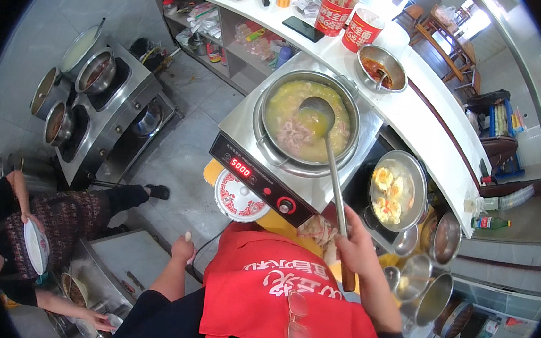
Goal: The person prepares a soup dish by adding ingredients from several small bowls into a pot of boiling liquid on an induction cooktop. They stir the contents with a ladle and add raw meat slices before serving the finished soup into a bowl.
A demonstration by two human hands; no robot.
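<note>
My right hand point(356, 246) grips the wooden handle of a long metal ladle point(335, 174). The ladle's bowl, with yellowish broth in it, rests in a large steel pot point(273, 142) of broth, just above a heap of pale pinkish meat. The pot stands on an induction cooker point(236, 122). My left hand point(183, 249) is curled at the left of my red apron, apart from the pot; whether it holds the small pale thing showing at its top is unclear. Right of the cooker, a pan point(408, 191) holds fried eggs in liquid.
A lidded enamel pot point(241, 200) sits below the cooker's front. On the white counter point(429, 120) are a bowl of red sauce point(383, 70), a phone point(303, 29) and red paper tubs point(332, 17). Steel pots crowd the right. At left, a co-worker point(48, 227) holds a plate near a stove point(110, 126).
</note>
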